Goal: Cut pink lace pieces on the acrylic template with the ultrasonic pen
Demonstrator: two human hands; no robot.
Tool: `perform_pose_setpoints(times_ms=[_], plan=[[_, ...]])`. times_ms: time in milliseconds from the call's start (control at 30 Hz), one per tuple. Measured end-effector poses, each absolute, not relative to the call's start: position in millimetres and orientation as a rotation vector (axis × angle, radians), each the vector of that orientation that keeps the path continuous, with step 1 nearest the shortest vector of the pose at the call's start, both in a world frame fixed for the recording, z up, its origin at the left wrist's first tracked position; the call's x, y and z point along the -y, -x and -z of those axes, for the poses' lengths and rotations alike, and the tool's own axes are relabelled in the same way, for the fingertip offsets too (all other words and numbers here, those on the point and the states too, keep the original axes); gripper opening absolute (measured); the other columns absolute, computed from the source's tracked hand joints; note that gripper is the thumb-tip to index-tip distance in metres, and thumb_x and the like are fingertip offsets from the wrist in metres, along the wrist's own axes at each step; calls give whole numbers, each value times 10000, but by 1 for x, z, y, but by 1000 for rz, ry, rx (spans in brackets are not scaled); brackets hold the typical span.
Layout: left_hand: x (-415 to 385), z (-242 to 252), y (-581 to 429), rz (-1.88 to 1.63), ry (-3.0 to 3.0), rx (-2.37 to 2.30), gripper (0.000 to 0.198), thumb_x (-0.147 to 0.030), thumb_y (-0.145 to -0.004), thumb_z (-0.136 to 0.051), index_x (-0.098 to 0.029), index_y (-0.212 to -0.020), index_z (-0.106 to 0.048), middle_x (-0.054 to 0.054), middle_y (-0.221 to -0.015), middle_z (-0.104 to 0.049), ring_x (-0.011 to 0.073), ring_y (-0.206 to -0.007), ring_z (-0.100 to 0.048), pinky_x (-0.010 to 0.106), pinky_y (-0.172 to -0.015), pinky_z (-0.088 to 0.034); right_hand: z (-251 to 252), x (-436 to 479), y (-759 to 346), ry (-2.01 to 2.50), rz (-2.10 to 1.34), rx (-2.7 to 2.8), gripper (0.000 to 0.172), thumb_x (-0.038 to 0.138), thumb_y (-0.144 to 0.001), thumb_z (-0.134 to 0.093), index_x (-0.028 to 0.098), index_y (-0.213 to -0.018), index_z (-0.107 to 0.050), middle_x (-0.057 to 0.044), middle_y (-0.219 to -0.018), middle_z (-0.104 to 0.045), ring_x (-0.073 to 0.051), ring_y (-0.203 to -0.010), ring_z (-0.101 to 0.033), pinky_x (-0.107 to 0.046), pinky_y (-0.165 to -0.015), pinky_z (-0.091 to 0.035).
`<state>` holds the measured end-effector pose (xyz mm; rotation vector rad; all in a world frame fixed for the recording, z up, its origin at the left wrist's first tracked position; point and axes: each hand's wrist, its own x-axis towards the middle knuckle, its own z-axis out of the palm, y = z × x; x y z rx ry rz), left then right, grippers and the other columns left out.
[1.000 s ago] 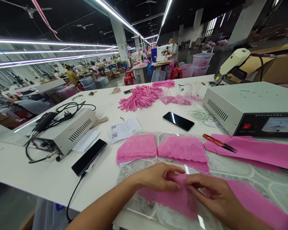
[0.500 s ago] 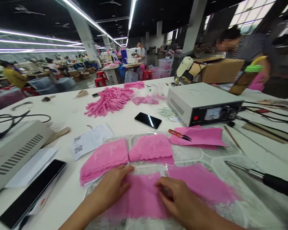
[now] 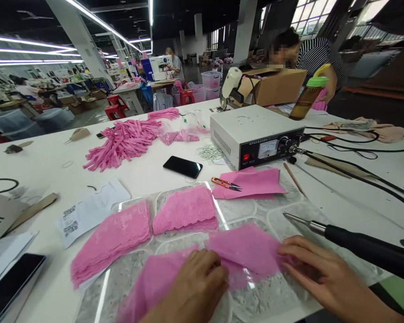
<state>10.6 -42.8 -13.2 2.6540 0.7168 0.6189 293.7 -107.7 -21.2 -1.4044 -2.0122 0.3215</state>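
Left of the right-hand fingers [image 3: 303,247], pinching its edge, smooth the sheer pink panel [image 3: 251,246] without stretching; under the curled left-hand fingers [image 3: 207,264], steady adjoining pink fabric [image 3: 160,272]; cannot tell whether gripped.

Bare left grip [image 3: 200,282] at bottom centre, slim-fingered right grip [image 3: 318,269] at lower right, right wrist [image 3: 365,301] likewise bare
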Motion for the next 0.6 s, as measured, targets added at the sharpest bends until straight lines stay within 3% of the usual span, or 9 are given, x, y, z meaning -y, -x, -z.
perform_pose_setpoints(times_ms=[233, 467, 600], plan=[[31, 16, -25, -526, -2605, -790, 263, -228, -997, -393, -178, -849, -605, 45, -826, -606, 167, -746, -584, 272, -658, -500, 27, 108, -294, 1406, -356, 1937, 133, 157, -918, -492, 229, -940, -601, -30, -813, -608, -117, -634, -614, -186, -511, -512], [34, 8, -15, -525, -2615, -668, 232, -212, -992, -399, -181, -880, -600, 41, -828, -588, 138, -728, -579, 227, -660, -496, 26, 111, -298, 1424, -392, 1855, 141, 167, -922, -482, 224, -915, -611, -43, -823, -606, -124, -658, -616, -197, -561, -528], [35, 12, -11, -445, -2673, -565, 237, -205, -987, -399, -176, -875, -606, 45, -818, -584, 142, -711, -568, 231, -639, -494, 25, 119, -306, 1519, -355, 1791, 117, 245, -925, -517, 240, -928, -634, -59, -872, -632, -162, -777, -656, -226, -663, -554]])
